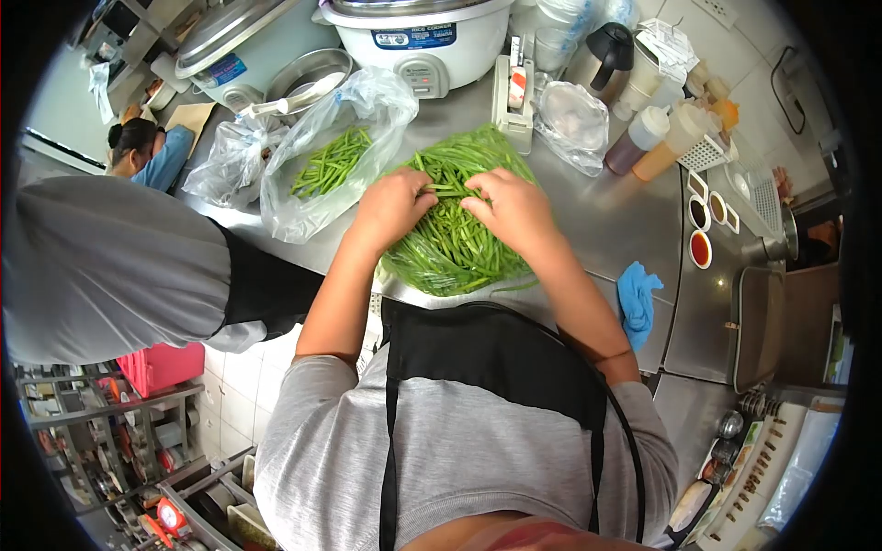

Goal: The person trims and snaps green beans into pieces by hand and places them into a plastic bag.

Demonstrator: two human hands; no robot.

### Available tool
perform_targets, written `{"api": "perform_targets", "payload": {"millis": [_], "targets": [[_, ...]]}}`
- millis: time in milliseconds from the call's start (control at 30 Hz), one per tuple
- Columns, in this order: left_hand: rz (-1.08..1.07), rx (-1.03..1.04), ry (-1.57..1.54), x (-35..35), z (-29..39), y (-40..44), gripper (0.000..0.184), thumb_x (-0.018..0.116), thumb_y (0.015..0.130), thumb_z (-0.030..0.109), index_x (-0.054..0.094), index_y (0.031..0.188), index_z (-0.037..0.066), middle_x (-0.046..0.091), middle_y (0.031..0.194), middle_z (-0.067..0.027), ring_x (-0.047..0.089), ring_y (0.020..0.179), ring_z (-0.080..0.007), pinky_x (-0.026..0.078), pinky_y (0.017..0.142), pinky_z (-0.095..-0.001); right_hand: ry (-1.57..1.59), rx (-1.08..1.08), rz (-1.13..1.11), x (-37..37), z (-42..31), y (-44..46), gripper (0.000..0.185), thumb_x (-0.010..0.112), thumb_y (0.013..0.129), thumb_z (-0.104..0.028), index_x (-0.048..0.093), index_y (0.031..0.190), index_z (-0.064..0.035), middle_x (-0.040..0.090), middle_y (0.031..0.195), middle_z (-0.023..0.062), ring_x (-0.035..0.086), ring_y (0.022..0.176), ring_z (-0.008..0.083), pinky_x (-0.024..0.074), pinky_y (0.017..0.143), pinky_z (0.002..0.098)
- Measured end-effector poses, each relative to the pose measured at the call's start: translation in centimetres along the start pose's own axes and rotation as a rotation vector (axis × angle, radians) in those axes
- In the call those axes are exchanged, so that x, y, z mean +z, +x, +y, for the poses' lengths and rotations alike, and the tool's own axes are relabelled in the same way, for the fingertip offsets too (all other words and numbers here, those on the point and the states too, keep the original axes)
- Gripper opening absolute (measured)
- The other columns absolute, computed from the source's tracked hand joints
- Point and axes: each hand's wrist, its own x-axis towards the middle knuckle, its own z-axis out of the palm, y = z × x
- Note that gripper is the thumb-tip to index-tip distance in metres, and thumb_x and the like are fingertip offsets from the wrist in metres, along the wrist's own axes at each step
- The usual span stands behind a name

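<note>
A large heap of green beans [459, 243] lies in a clear plastic bag on the metal counter in front of me. My left hand [395, 209] is over the heap's left side, its fingers closed on a green bean [446, 189]. Opposite it, my right hand [511, 211] pinches the other end of what looks like the same bean. The fingertips partly hide it, so I cannot tell whether it is one piece. Left of my hands, an opened clear plastic bag [390, 96] holds a smaller pile of bean pieces [333, 163].
Two rice cookers [418, 55] stand at the back. Sauce bottles [638, 140], small sauce dishes [700, 248] and a blue cloth [637, 298] are to the right. A person in grey [119, 266] stands close on my left; another person [152, 151] is farther back.
</note>
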Motion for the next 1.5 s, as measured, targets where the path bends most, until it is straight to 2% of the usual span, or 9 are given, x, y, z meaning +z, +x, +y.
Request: {"api": "perform_targets", "payload": {"millis": [200, 433, 600, 833, 933, 967, 1067, 1267, 1500], "targets": [[0.063, 0.078, -0.050, -1.3, 1.9, 0.4, 0.015, 0.061, 0.071, 0.014, 0.056, 0.076, 0.001, 0.055, 0.072, -0.0163, 0.052, 0.068, -0.0337, 0.041, 0.061, -0.0376, -0.224, -0.081, 0.006, -0.3, -0.4, 0.5, 0.010, 0.057, 0.076, -0.018, 0.054, 0.080, -0.0093, 0.057, 0.071, 0.0084, 0.056, 0.069, 0.0279, 0.0430, 0.060, 0.0376], [-0.109, -0.026, -0.526, 0.0, 2.3, 0.6, 0.015, 0.056, 0.081, 0.012, 0.051, 0.072, 0.001, 0.044, 0.062, 0.0025, 0.037, 0.060, -0.0057, 0.035, 0.054, -0.0235, 0.457, 0.150, 0.119, -0.3, -0.3, 1.0, 0.016, 0.046, 0.086, -0.017, 0.049, 0.080, -0.0025, 0.055, 0.067, 0.0094, 0.054, 0.058, 0.0195, 0.0421, 0.054, 0.0313], [-0.039, -0.004, -0.732, 2.3, 2.0, 1.2, 0.010, 0.052, 0.083, 0.012, 0.052, 0.078, 0.004, 0.044, 0.064, 0.0051, 0.037, 0.059, -0.0044, 0.033, 0.053, -0.0206, 1.223, 0.225, 0.118, 0.3, -1.0, 1.6, 0.025, 0.037, 0.091, -0.018, 0.045, 0.074, -0.0020, 0.046, 0.063, 0.0002, 0.042, 0.054, 0.0080, 0.0378, 0.054, 0.0215], [0.171, -0.127, -1.071, 1.6, 0.8, 1.6, 0.008, 0.050, 0.086, 0.015, 0.052, 0.087, 0.007, 0.046, 0.064, 0.0051, 0.041, 0.055, -0.0023, 0.031, 0.047, -0.0156, 0.588, 0.238, -0.147, 0.5, 0.4, 0.5, 0.020, 0.054, 0.081, -0.021, 0.057, 0.075, -0.0018, 0.058, 0.065, 0.0079, 0.055, 0.059, 0.0158, 0.0424, 0.053, 0.0300], [0.219, -0.129, -1.096, 0.9, 1.4, 1.5, 0.006, 0.049, 0.085, 0.012, 0.051, 0.084, 0.006, 0.048, 0.066, 0.0028, 0.040, 0.057, -0.0031, 0.032, 0.050, -0.0176, 0.336, 0.061, -0.042, 0.6, 0.1, 0.6, 0.019, 0.054, 0.081, -0.020, 0.056, 0.076, -0.0013, 0.056, 0.064, 0.0098, 0.056, 0.060, 0.0179, 0.0423, 0.054, 0.0301], [0.206, -0.130, -1.115, 0.8, 1.4, 1.4, 0.006, 0.050, 0.085, 0.013, 0.052, 0.085, 0.007, 0.049, 0.066, 0.0031, 0.041, 0.057, -0.0031, 0.032, 0.049, -0.0169, 0.327, 0.056, -0.018, 0.2, -0.1, 0.8, 0.017, 0.052, 0.084, -0.017, 0.054, 0.079, -0.0011, 0.054, 0.065, -0.0002, 0.049, 0.059, 0.0081, 0.0395, 0.053, 0.0237], [0.165, -0.140, -1.184, 0.4, 1.6, 1.2, 0.007, 0.050, 0.086, 0.014, 0.052, 0.087, 0.008, 0.050, 0.067, 0.0031, 0.042, 0.056, -0.0034, 0.033, 0.048, -0.0161, 0.649, 0.115, 0.127, 0.2, -0.2, 0.9, 0.020, 0.051, 0.084, -0.018, 0.051, 0.074, -0.0006, 0.051, 0.062, 0.0071, 0.050, 0.056, 0.0147, 0.0408, 0.053, 0.0273], [0.117, -0.140, -1.262, -0.5, 2.5, 1.1, 0.008, 0.050, 0.086, 0.016, 0.052, 0.088, 0.009, 0.051, 0.067, 0.0029, 0.045, 0.059, -0.0044, 0.035, 0.053, -0.0171, 1.225, 0.147, -0.014, -0.9, -2.0, 0.6, 0.019, 0.046, 0.086, -0.017, 0.049, 0.075, -0.0023, 0.047, 0.061, 0.0005, 0.043, 0.054, 0.0063, 0.0372, 0.051, 0.0203], [0.019, -0.120, -1.372, 1.0, 3.5, 0.8, 0.009, 0.050, 0.086, 0.018, 0.049, 0.086, 0.009, 0.049, 0.066, 0.0023, 0.045, 0.059, -0.0058, 0.035, 0.053, -0.0190, 1.343, -0.010, 0.086, -1.3, -1.8, -0.1, 0.016, 0.039, 0.085, -0.011, 0.044, 0.072, -0.0031, 0.045, 0.060, 0.0027, 0.042, 0.054, 0.0078, 0.0365, 0.051, 0.0208]]}}
